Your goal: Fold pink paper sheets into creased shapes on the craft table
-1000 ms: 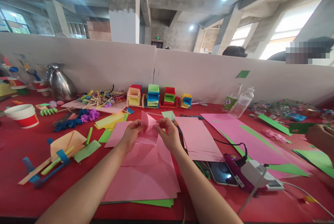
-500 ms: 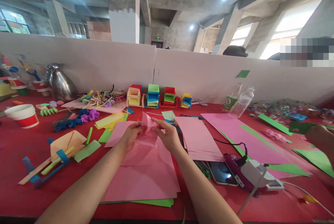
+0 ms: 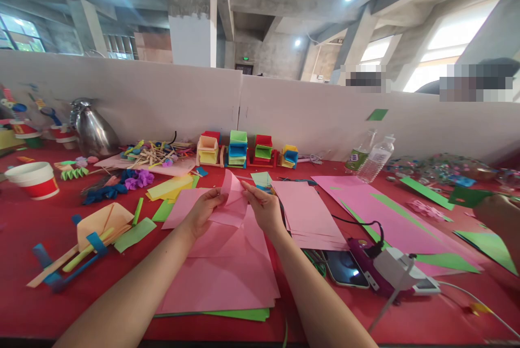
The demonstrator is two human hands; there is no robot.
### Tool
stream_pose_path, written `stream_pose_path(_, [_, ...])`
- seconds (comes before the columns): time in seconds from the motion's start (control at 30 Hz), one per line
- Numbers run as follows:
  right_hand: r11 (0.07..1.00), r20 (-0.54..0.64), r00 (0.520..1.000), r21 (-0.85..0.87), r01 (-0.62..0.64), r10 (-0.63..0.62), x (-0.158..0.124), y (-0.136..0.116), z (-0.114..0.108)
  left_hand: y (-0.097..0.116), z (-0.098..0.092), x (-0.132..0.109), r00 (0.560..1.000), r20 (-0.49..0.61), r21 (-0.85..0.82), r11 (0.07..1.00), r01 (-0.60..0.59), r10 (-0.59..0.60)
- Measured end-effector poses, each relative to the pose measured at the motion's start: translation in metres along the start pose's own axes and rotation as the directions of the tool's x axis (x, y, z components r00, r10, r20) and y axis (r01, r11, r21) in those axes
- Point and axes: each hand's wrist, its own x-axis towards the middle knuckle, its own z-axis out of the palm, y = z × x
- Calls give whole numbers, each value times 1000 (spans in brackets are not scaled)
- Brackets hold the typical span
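Both my hands hold a small folded piece of pink paper [image 3: 233, 202] above the table. My left hand [image 3: 206, 210] pinches its left side. Its right edge is between the fingers of my right hand [image 3: 262, 207], though the fingertips partly hide the grip. A crease runs down the piece, and its top comes to a point. Below my hands lie large pink sheets [image 3: 219, 286], with a green sheet [image 3: 244, 314] showing under their front edge. A stack of pink paper [image 3: 311, 215] lies just right of my right hand.
Left are a paper model with blue strips [image 3: 97, 242], a paper cup [image 3: 32, 180] and a steel jug [image 3: 93, 129]. Folded paper boxes [image 3: 238, 149] stand along the partition. A phone [image 3: 347, 268], a purple power strip [image 3: 363, 267] and bottles [image 3: 376, 158] sit right. Another person's hand [image 3: 498, 218] holds green paper.
The pink piece has turned and opened flatter, showing a broader face. My right hand has shifted slightly right along its edge; my left hand stays nearly in place.
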Motion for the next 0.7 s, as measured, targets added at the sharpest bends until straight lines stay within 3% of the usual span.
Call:
stream_pose_path(0.27, [998,13,999,39,46,-47,1,1,-2,-1,0,-2,994,103,74,997,29,-37])
stream_pose_path(0.47, [996,45,995,-14,92,-91,1,-2,-3,-3,-1,-1,994,82,152,985,-84,72])
stream_pose_path(0.6, [1000,28,999,-14,22,-21,2,0,-2,-4,0,0,984,85,225,960,-170,154])
stream_pose_path(0.7, [999,48,998,23,-45,44,3,4,-2,-6,-1,1,956,71,327,899,-293,286])
